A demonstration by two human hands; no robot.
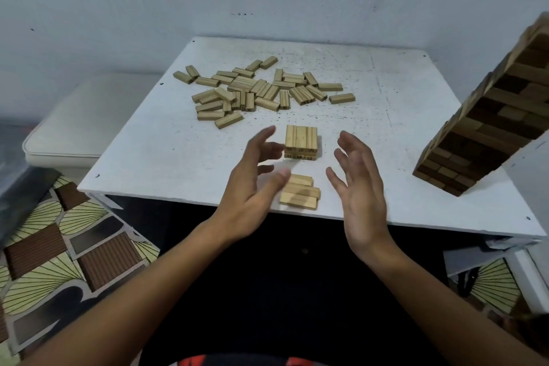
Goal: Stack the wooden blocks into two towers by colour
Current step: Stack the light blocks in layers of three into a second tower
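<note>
A short stack of light wooden blocks point(301, 142), two layers high, stands in the middle of the white table point(166, 157). Just in front of it, near the table's front edge, three light blocks point(300, 193) lie side by side. My left hand point(252, 184) hovers with fingers apart on the left of these, its thumb overlapping the three blocks. My right hand point(358, 187) is spread open on their right, holding nothing. A pile of loose light blocks point(255, 89) lies at the back of the table. A tall tower of dark brown blocks point(487, 116) stands at the right.
The table sits in a corner between white walls. A white cushion point(74, 128) lies to the left of the table. A patterned mat point(68, 246) covers the floor at the left and lower right.
</note>
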